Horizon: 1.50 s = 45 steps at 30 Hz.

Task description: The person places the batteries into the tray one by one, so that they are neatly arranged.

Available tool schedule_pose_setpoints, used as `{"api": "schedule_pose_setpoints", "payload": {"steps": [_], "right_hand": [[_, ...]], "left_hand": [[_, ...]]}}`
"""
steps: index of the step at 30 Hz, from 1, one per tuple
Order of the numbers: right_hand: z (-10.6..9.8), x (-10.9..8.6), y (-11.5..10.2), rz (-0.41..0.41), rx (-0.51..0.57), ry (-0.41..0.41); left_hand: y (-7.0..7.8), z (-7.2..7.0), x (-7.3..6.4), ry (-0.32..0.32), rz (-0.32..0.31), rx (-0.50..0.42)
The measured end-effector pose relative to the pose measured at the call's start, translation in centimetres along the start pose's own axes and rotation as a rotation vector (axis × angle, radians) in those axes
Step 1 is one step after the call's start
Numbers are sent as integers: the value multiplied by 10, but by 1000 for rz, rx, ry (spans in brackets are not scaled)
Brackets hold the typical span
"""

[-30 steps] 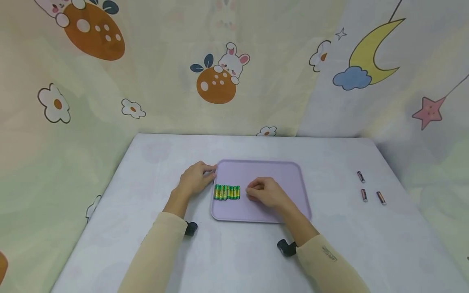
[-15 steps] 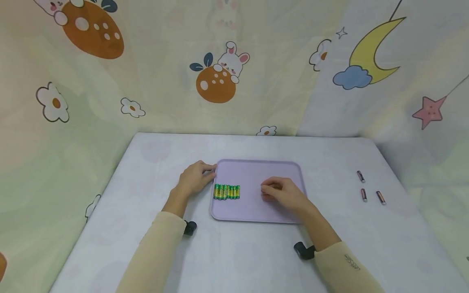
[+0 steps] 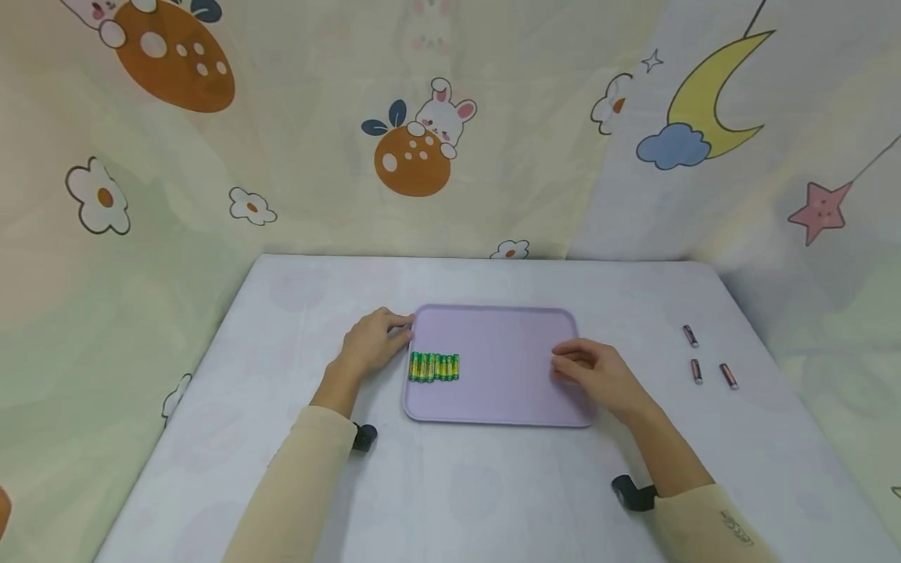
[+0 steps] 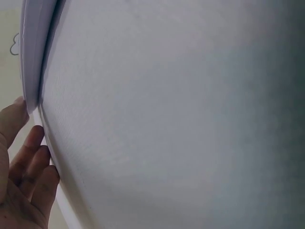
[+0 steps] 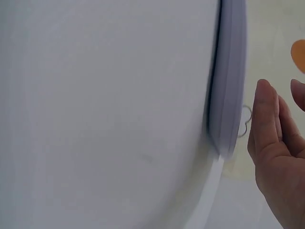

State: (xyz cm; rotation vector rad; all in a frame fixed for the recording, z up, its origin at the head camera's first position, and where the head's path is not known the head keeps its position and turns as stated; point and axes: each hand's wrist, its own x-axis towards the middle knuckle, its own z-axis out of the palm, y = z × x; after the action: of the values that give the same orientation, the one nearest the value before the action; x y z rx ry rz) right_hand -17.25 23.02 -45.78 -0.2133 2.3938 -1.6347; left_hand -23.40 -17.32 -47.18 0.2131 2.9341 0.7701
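1. Left hand (image 3: 376,340): fingers loosely out at the purple tray's (image 3: 503,360) left rim, probably touching, kinda hard to tell.
2. Right hand (image 3: 598,375): over the tray's right side, fingers pretty straight, empty.
3. Green batteries (image 3: 434,367) sit in a row inside the tray's left edge.
4. Three darker batteries (image 3: 696,371) off right.

Left arm (image 3: 292,481) slants up and right from bottom edge, sleeve pulled to just short of bare left wrist (image 3: 340,389). Left grip (image 3: 371,344): back upward, digits pointing inward, relaxed; left wrist view shows thumb (image 4: 12,119) apart from three visible fingers, slightly bent. Right arm (image 3: 711,520) slants up and left from lower right corner area, right wrist (image 3: 665,446) also bare. Right grip (image 3: 594,375): digits pointing inward; right wrist view shows fingers nearly straight, side by side, thumb apart, cut by frame edge. Grips well apart.
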Motion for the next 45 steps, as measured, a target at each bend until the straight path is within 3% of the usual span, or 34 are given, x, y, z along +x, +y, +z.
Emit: {"api": "schedule_pose_setpoints", "payload": {"steps": [21, 30, 35, 42, 45], "right_hand": [[-107, -38, 31, -14, -469, 323], [-139, -48, 49, 111, -673, 405], [-150, -52, 50, 188, -699, 392], [-152, -46, 52, 388, -681, 383], [-152, -44, 57, 420, -673, 388]], "left_hand": [[1, -3, -3, -3, -5, -2], [0, -1, -2, 1, -1, -2], [0, 2, 1, 10, 3, 3], [-1, 2, 0, 15, 10, -2], [-1, 1, -1, 10, 7, -3]]}}
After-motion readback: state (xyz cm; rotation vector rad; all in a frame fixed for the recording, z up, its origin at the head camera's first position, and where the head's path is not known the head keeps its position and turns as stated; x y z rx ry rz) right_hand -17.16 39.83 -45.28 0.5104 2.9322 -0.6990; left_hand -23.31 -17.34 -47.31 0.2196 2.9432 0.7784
